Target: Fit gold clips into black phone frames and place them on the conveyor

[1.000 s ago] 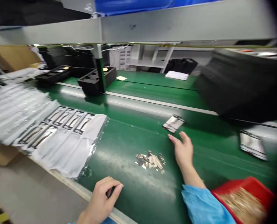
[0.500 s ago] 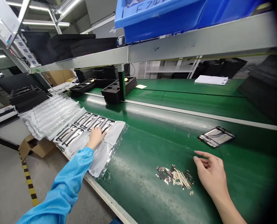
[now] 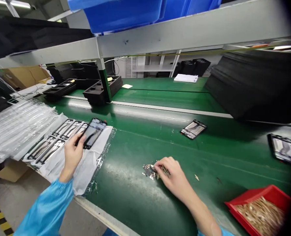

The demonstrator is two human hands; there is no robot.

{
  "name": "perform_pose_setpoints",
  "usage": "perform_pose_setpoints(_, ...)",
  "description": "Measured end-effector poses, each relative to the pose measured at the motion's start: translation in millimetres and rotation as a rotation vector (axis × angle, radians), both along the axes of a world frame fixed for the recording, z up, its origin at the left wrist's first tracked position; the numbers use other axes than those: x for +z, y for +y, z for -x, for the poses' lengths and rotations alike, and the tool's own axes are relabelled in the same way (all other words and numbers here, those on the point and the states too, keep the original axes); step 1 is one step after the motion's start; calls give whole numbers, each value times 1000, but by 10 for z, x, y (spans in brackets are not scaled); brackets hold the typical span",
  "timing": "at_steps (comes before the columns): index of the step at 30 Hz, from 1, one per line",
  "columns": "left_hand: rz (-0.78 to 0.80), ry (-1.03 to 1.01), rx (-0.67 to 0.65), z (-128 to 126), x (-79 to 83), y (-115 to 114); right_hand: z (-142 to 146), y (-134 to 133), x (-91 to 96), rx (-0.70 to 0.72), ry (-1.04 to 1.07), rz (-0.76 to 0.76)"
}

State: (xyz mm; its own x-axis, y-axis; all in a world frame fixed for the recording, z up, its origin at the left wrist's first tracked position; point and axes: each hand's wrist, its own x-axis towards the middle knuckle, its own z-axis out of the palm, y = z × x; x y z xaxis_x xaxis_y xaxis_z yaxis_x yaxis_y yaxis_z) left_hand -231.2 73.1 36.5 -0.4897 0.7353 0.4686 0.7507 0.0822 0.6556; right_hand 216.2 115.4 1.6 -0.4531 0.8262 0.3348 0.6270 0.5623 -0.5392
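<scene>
Holds a black-edged frame (image 3: 95,132) tilted above the tray (image 3: 82,175) at left, gripped by the lower end between thumb and bent fingers of the left hand (image 3: 73,152); has the right hand (image 3: 171,175) at the pile (image 3: 149,172) of small strips on the green bench (image 3: 128,144), with thumb and forefinger nearly together, cannot tell with what between them

Shows other frames (image 3: 45,147) lying in the tray, then one frame (image 3: 193,129) on the bench to the right, another (image 3: 287,149) farther right, a red bin (image 3: 245,197) of gold pieces (image 3: 259,211) near right, and paper (image 3: 186,78) far off
</scene>
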Motion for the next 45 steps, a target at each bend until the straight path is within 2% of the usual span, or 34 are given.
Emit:
perform_pose_setpoints(1,-42,-56,-158,-150,2,-149,30,-71,0,18,-45,3)
perform_pose_setpoints(2,-13,-76,-369,-314,-7,-289,49,-123,-3,15,-79,-4)
perform_pose_setpoints(4,163,-35,-778,-672,-62,-516,52,-174,-17,-25,-132,-38)
perform_pose_setpoints(5,240,-9,-916,-852,-106,-597,40,-181,-27,-53,-152,-54)
perform_pose_setpoints(7,349,31,-1057,-1180,-217,-695,6,-180,-54,-89,-187,-60)
perform_pose_setpoints(9,418,65,-1116,-1432,-323,-724,-23,-186,-83,-92,-219,-28)
perform_pose_setpoints(12,472,58,-1101,-1668,-403,-698,-28,-235,-94,-76,-224,26)
perform_pose_setpoints(17,269,-241,-775,-1954,-363,-563,79,-401,27,-22,-40,142)
perform_pose_setpoints(22,255,-519,-762,-2196,-362,-419,228,-501,122,106,289,438)
perform_pose_setpoints(27,260,-778,-706,-2225,-353,-410,233,-489,146,123,367,569)
perform_pose_setpoints(36,216,-796,-731,-2200,-354,-371,230,-530,154,142,427,565)
perform_pose_setpoints(41,266,-854,-697,-2248,-425,-382,245,-540,160,163,452,584)
perform_pose_setpoints(43,188,-769,-750,-2267,-489,-439,245,-540,164,177,481,584)
perform_pose_setpoints(45,122,-698,-875,-2289,-562,-519,253,-539,163,190,532,570)
